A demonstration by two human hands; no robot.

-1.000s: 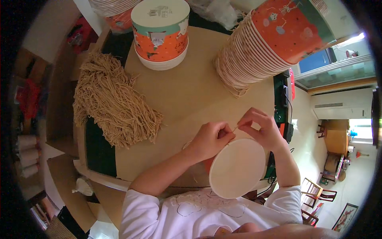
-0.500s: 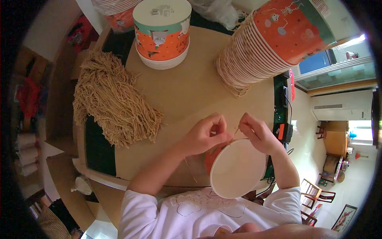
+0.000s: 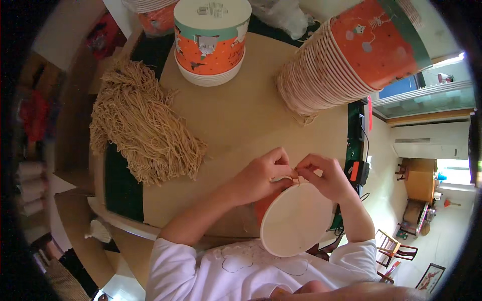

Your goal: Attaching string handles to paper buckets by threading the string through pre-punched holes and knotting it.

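A paper bucket (image 3: pixel 296 220), white inside and orange outside, is tilted in front of my chest with its mouth toward me. At its upper rim, a thin tan cord (image 3: pixel 299 181) shows between my fingertips. My left hand (image 3: pixel 268 173) is closed in a pinch on the cord at the left of that spot. My right hand (image 3: pixel 325 175) pinches it from the right, its fingertips almost touching the left ones. The knot or hole under the fingers is hidden. Left of my hands lies a large bundle of tan cords (image 3: pixel 148 130) on the cardboard-topped table.
A stack of nested orange buckets (image 3: pixel 346 60) with cords leans at the far right. An upside-down bucket stack (image 3: pixel 213 47) stands at the back. Clear plastic wrap (image 3: pixel 283 17) lies behind. A black-and-orange device (image 3: pixel 359 172) with cables sits at the table's right edge.
My right hand has moved left and slightly down, bringing its fingertips against the left ones at the rim. The bucket has shifted slightly down and left. My view has moved a little.
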